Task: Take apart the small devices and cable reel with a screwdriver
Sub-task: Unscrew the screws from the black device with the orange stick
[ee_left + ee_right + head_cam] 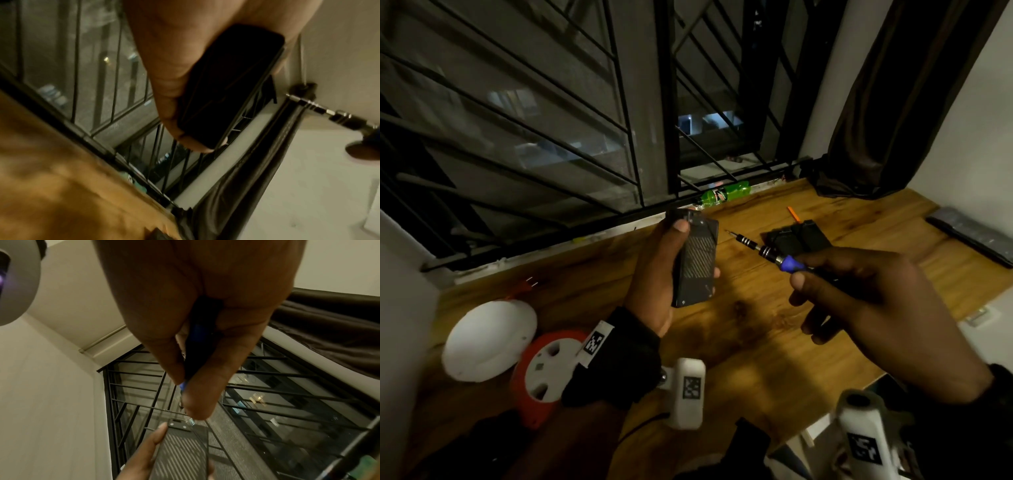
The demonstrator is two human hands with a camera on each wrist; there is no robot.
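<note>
The left hand [654,274] grips the black device [697,260] above the bench [756,325]. The right hand [866,294], at 3 o'clock of it, pinches the screwdriver [763,251]. Best to hold the device still and seat the tip squarely before turning.

from my right wrist camera, my right hand [197,318] fills the top of the frame, thumb and fingers [202,395] pinched round the blue and black screwdriver handle [198,344], which points away from the wrist. just beyond my fingertips i see a bit of the metal tip [190,420], close to the upper end of the black ribbed device [179,454]; i can't tell if they touch. my left hand [144,456] grips that device from the left, thumb [159,433] laid along its edge. past both hands is a barred window [277,402], with a dark curtain [329,331] to the right of my right hand.
</note>
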